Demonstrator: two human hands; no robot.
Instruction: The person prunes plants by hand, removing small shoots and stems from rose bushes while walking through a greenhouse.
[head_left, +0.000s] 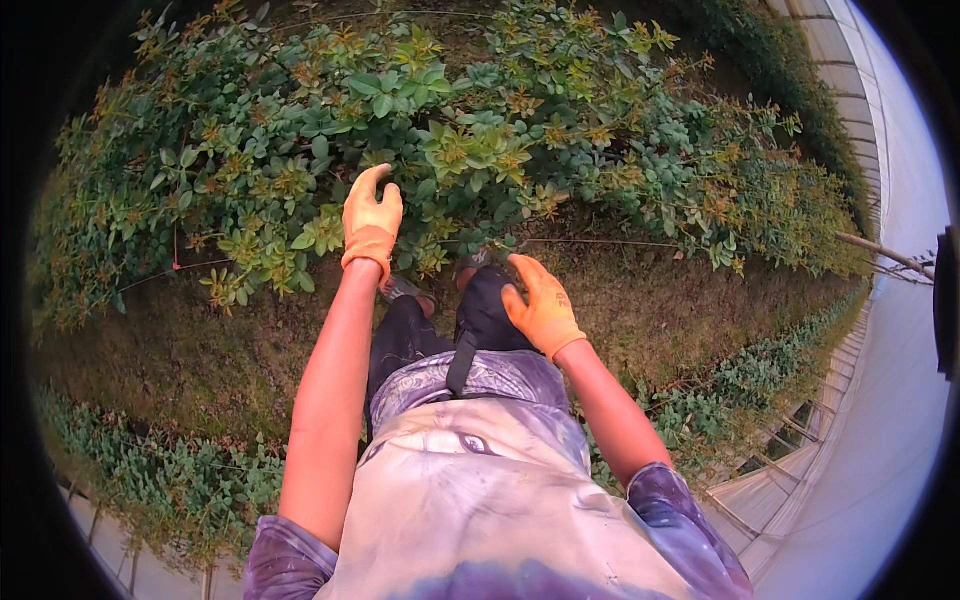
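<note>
My left hand (373, 212), in an orange work glove, reaches over the near side of a row of leafy bushes that look like roses (480, 154). Its thumb and forefinger are apart, and I see nothing between them. Lower and to the right, my right hand (541, 304) wears a matching glove that bears print. The thumb stands away from the forefinger, with no object visible in the grasp. Just beyond its fingertips is a small leafy shoot (499, 245). The undersides of both hands are hidden.
A thin cord (600, 241) runs along the bushes' near side. A red tie (176, 264) hangs at left. My shoes (409, 291) stand on mossy soil (225, 337). Another plant row (180, 465) lies behind me. A pole (885, 253) and pale greenhouse sheeting (892, 360) are at right.
</note>
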